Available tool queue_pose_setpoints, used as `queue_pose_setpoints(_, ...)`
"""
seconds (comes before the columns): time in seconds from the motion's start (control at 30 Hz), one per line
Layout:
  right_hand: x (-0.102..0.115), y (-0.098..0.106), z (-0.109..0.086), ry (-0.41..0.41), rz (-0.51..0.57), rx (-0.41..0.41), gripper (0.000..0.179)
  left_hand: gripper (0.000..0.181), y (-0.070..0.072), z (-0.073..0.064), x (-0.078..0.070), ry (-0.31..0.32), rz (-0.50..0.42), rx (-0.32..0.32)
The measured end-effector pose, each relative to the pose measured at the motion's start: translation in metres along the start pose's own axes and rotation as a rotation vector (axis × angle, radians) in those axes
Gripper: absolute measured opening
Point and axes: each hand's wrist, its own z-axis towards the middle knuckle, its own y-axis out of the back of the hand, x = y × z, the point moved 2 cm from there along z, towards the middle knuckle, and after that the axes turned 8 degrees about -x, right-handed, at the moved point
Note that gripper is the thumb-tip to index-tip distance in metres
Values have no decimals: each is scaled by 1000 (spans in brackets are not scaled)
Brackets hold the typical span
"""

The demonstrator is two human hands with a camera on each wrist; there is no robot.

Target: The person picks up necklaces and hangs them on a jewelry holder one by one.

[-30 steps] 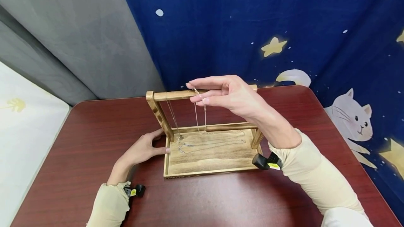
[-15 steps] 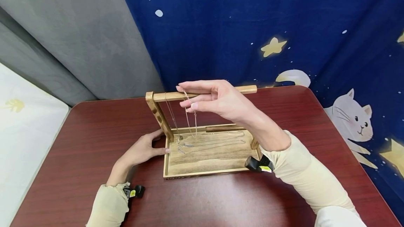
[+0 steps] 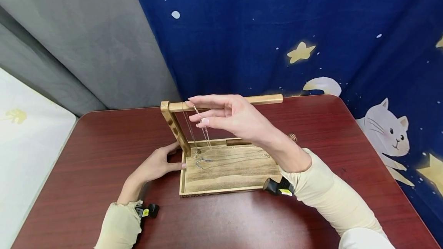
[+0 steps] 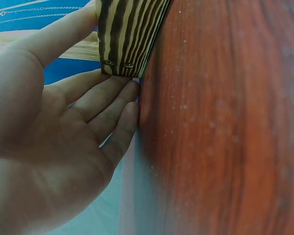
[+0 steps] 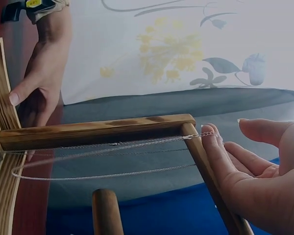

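Note:
My right hand (image 3: 232, 120) holds a thin silver necklace (image 5: 93, 177) at its fingertips, close beside the wooden top bar (image 3: 264, 99) of a jewellery stand. The fingers are nearly straight, and the necklace hangs in a long loop below them. A second necklace (image 3: 188, 124) hangs over the bar near the left post (image 3: 175, 130), its small pendant just above the tray. My left hand (image 3: 154, 163) rests against the left end of the stand's tray (image 4: 132, 36), thumb at the rim and relaxed fingers reaching toward the back corner.
In the tray lies another fine silver necklace (image 3: 206, 160) with a bluish beaded section. A short dark rod (image 3: 238, 141) runs along the tray's back. The stand is on a reddish-brown table (image 3: 114, 137), with blue and grey curtains (image 3: 86, 49) behind.
My right hand has moved left and slightly down along the top bar, carrying the necklace toward the one hanging near the left post. My left hand has stayed in place.

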Motion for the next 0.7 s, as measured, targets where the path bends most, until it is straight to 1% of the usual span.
queue_pose_setpoints(0.17,-1,1,-2,-8,-12,-9,46,82,0,1,-2,-3,-16,7)
queue_pose_setpoints(0.3,-2,-1,-4,-32,-11,-11,45,82,0,1,0,-1,-1,6)
queue_pose_setpoints(0.57,-9,-1,-6,-49,25,11,46,83,1,0,0,5,-9,7)
queue_pose_setpoints(0.7,-14,3,-8,-65,15,31,45,82,0,-1,1,1,-4,6)
